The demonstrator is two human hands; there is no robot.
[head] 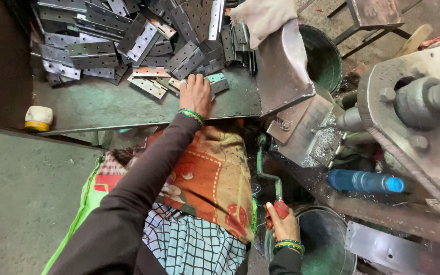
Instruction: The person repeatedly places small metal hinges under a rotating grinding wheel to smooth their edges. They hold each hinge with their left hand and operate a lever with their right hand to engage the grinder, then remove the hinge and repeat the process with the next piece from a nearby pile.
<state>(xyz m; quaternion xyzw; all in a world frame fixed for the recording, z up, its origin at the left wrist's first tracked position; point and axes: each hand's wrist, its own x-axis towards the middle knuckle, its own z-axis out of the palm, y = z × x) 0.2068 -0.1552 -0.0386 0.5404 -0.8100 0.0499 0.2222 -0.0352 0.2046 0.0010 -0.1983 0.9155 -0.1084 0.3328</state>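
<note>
Left hand is pressing flat, fingers apart, on a hinge on the worktop; right hand is gripping, clamped, a red lever handle.

Even, soft daylight, sharp focus, mild glare on metal, wide-angle bending at edges.

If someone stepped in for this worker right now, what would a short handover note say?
Left hand: palm down on a metal hinge plate at the near edge of the hinge pile on the steel table.
Right hand: fingers closed around the red grip of the green lever handle beside the press.
Nearby: a metal bucket under the right hand, a blue bottle on the ledge.
Done: cannot tell how many plates are through.
Left: a large pile of hinges sits on the table; no plate visible in the press.
</note>
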